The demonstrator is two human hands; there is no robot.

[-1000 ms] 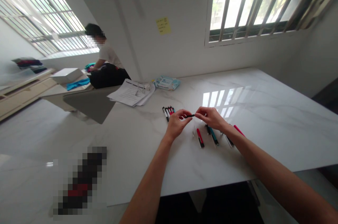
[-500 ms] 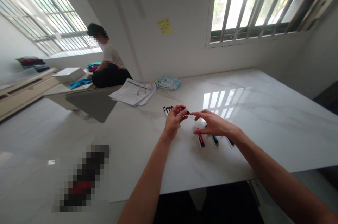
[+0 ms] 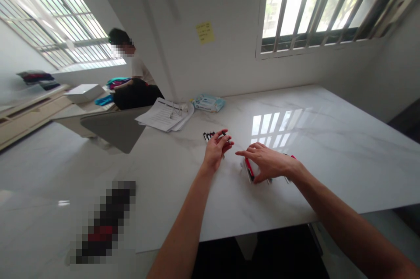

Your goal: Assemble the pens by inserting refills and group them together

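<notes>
White marble table (image 3: 328, 147): left hand (image 3: 217, 149) pinches one black pen (image 3: 224, 134) over a row (count unclear); right hand (image 3: 269, 166), fingers spread, rests on loose pens (image 3: 249, 169).

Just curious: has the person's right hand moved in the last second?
Yes. The right hand has dropped from mid-air, away from the left hand, onto the pens on the table.

Papers (image 3: 164, 116), tissue pack (image 3: 208, 103), yellow note (image 3: 204, 32)
</notes>
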